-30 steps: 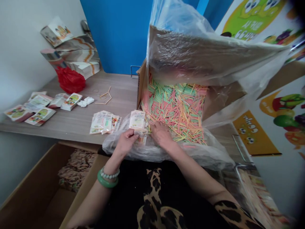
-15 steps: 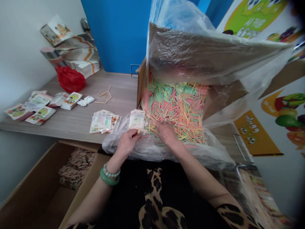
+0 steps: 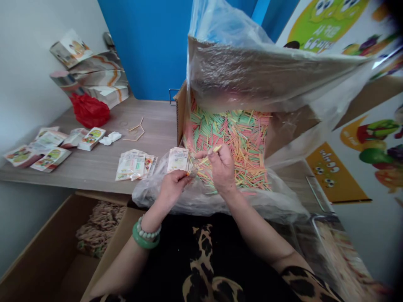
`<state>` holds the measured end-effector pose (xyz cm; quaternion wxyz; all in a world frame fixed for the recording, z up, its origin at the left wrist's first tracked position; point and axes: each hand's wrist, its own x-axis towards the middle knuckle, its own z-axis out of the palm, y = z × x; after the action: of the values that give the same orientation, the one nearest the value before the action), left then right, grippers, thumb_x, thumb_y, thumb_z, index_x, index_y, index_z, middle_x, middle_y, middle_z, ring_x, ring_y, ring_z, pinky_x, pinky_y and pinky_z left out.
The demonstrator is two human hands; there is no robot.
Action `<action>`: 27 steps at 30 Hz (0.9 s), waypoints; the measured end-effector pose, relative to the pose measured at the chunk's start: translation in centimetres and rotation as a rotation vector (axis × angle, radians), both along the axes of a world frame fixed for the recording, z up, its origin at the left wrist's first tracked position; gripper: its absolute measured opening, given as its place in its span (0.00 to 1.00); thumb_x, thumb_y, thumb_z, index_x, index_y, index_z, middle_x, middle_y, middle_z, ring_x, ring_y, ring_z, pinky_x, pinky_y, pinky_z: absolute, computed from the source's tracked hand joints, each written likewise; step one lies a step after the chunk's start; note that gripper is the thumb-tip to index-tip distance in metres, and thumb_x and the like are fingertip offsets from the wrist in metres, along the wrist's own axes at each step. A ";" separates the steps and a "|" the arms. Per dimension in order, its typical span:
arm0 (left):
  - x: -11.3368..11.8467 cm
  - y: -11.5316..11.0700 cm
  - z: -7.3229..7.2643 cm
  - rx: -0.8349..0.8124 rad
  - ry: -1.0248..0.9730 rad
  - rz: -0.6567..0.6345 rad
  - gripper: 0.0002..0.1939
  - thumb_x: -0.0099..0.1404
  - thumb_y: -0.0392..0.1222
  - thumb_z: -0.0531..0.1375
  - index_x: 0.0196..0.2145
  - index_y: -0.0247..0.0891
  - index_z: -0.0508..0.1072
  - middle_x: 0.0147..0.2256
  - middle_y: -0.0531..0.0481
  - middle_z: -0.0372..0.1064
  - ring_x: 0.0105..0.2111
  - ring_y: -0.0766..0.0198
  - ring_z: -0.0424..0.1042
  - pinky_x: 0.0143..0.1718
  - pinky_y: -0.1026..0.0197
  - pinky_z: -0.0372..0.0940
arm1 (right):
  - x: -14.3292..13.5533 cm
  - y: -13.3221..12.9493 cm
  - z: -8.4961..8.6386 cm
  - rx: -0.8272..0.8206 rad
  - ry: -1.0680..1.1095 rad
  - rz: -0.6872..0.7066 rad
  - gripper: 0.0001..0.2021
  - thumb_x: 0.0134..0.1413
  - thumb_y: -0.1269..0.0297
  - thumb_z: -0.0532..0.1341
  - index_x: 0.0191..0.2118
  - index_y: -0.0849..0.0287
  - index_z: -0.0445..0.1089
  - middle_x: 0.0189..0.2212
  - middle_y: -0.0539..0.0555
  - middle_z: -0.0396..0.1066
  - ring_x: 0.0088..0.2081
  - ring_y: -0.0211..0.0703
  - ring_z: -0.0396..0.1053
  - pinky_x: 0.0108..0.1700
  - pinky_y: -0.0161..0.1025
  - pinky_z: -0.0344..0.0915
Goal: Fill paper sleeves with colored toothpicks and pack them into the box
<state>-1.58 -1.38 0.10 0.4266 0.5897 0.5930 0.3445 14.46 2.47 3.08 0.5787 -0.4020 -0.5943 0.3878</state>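
Observation:
My right hand [image 3: 223, 170] is raised just over the heap, its fingers closed on a few short yellow sticks [image 3: 216, 149]. Below it, short thin sticks [image 3: 234, 132] in pink, green, yellow and orange fill a cardboard box [image 3: 180, 111] lined with clear plastic. My left hand [image 3: 174, 184] is closed, pinching the edge of a small printed packet [image 3: 192, 171] at the box's near left. Behind that hand a stack of printed packets [image 3: 178, 159] lies on the plastic liner [image 3: 163, 193]. How full the pinched packet is, I cannot make out.
More printed packets [image 3: 134, 164] lie left of the liner on the table [image 3: 151, 126]. Farther left are small boxes [image 3: 91, 138], a crumpled tissue [image 3: 110, 138] and a red bag [image 3: 90, 110]. An open carton [image 3: 40, 243] stands below the table edge.
My right hand has lifted out of the heap of sticks with a few yellow ones between its fingers. My left hand has stayed by the packets. The view has shifted slightly.

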 end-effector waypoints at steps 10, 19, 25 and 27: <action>0.9 0.0 0.4 -0.052 -0.196 0.033 0.13 0.58 0.48 0.60 0.22 0.38 0.70 0.15 0.58 0.57 0.18 0.69 0.55 0.23 0.63 0.51 | -0.6 -0.7 -1.7 -0.003 -0.094 0.181 0.07 0.65 0.56 0.56 0.37 0.51 0.63 0.37 0.52 0.79 0.50 0.45 0.74 0.55 0.47 0.66; 0.8 0.3 -0.2 0.161 -0.235 -0.025 0.12 0.60 0.44 0.60 0.22 0.38 0.74 0.23 0.53 0.64 0.29 0.64 0.65 0.36 0.61 0.60 | -1.2 -0.4 -2.1 -0.399 0.212 0.322 0.07 0.52 0.61 0.64 0.27 0.56 0.70 0.47 0.55 0.78 0.56 0.50 0.70 0.58 0.47 0.62; 0.8 0.4 -2.4 -0.032 -0.623 -0.025 0.13 0.62 0.49 0.63 0.35 0.37 0.80 0.34 0.48 0.75 0.37 0.60 0.70 0.44 0.59 0.62 | -0.9 -0.3 -2.5 -0.449 0.169 0.319 0.04 0.46 0.63 0.65 0.31 0.54 0.75 0.47 0.54 0.77 0.57 0.50 0.68 0.59 0.47 0.61; 1.0 0.2 -2.5 -0.094 -0.700 0.001 0.13 0.61 0.50 0.65 0.36 0.36 0.80 0.33 0.49 0.75 0.35 0.61 0.70 0.41 0.60 0.63 | -1.0 -0.4 -2.5 -0.425 0.160 0.312 0.06 0.50 0.59 0.63 0.33 0.54 0.76 0.47 0.53 0.77 0.54 0.48 0.71 0.59 0.47 0.61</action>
<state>-0.55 -1.14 -2.43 0.6303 0.4152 0.4264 0.4984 13.45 2.12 0.56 0.4599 -0.3862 -0.5068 0.6185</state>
